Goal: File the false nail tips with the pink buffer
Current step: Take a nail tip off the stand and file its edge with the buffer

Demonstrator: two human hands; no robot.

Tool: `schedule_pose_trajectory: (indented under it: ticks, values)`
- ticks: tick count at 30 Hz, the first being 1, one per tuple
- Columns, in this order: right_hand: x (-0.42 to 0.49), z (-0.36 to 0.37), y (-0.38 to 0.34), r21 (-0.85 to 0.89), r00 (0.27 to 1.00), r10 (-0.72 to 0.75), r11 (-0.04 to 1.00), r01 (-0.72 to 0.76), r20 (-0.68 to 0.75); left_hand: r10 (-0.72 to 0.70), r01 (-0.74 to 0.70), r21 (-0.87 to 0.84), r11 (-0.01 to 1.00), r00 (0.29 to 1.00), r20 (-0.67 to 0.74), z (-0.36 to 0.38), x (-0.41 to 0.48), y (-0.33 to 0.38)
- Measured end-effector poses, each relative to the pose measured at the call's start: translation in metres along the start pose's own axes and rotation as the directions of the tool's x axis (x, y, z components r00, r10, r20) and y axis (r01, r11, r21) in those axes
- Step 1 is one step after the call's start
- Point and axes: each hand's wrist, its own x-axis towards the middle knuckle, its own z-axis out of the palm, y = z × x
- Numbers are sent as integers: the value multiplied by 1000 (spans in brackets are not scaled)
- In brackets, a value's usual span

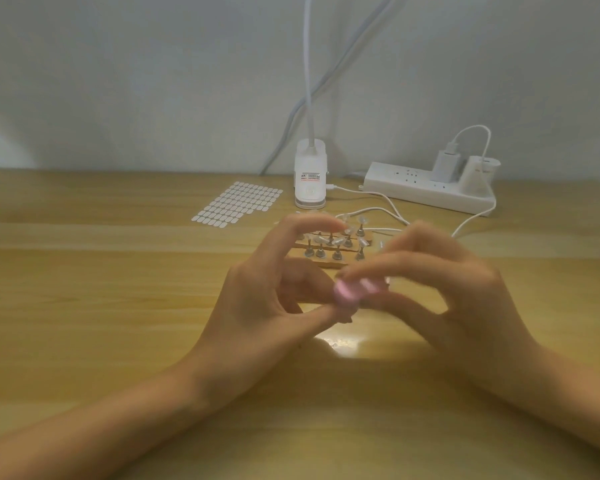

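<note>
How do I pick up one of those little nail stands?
Probably pinch a front-row stand low down, by its round metal foot, coming from the near side. The clear nail tip sits on top, and the other stands crowd close behind, so low and front looks like the freest grip.

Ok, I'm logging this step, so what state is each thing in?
pink buffer: held between both hands, blurred.
right hand: fingers curled round the buffer.
left hand: thumb at the buffer's end; grip unclear.
nail tips: upright on stands, behind the hands.
sticker sheet: flat on the table.
power strip: charger plugged in.
</note>
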Motion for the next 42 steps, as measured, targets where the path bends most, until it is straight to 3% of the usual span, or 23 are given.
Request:
schedule_pose_trajectory:
  ticks: [16, 19, 23, 31, 36, 42]
  values:
    - [-2, 1, -1, -6, 999, 30, 1000, -30, -29, 4, -4, 8, 1000, 1000, 12, 1, 0, -1]
    - [-6, 8, -4, 6, 998, -67, 998, 67, 15, 22, -22, -9, 1000, 999, 24, 0, 1, -2]
    - [-4, 6, 7, -24, 999, 17, 1000, -18, -31, -17, 18, -20, 1000, 1000, 16, -3, 3, -7]
    - [-5, 9, 10, -30, 999, 35, 999, -35, -23, -58, 64, -126, 990, 997, 48, -2, 5, -10]
    - [-5, 8, 6, 18, 1000, 9, 1000, -10, 20, -43, 46, -29, 999, 995, 86, 1, 3, -7]
    - [-6, 9, 7, -16, 1000, 23, 1000, -23, -15, -28, 28, -9, 1000, 1000, 12, 1, 0, -3]
